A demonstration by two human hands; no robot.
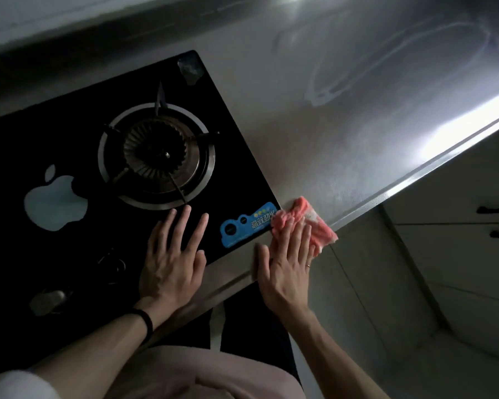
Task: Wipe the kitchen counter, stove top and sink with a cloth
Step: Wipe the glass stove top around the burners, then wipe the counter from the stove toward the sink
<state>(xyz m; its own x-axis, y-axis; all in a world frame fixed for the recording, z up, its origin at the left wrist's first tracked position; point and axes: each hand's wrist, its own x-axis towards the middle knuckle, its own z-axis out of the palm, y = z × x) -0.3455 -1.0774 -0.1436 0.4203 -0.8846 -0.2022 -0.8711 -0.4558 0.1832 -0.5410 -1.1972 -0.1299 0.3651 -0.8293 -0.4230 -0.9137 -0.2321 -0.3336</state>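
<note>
From my remote seat I see the left hand (175, 254) lying flat, fingers straight and spread, on the black glass of the stove top (69, 139), holding nothing. The right hand (285, 263) is also flat, its straight fingers pressing down on the pink cloth (303, 223) without curling round it.

The cloth sits at the stove's near right corner, partly on the counter (357, 125) and reaching the counter's front edge. My first worry is that edge: with only a flat press, 1 outward stroke could push the cloth off onto the floor. The cloth touches the blue sticker (248, 226); rubbing across it might lift its edge. Farther in, the prongs around the burner (156, 152) could snag the fabric. The bracing left palm may mark the glass. Pale streaks (386, 61) show on the far counter. The sink is not in view.
</note>
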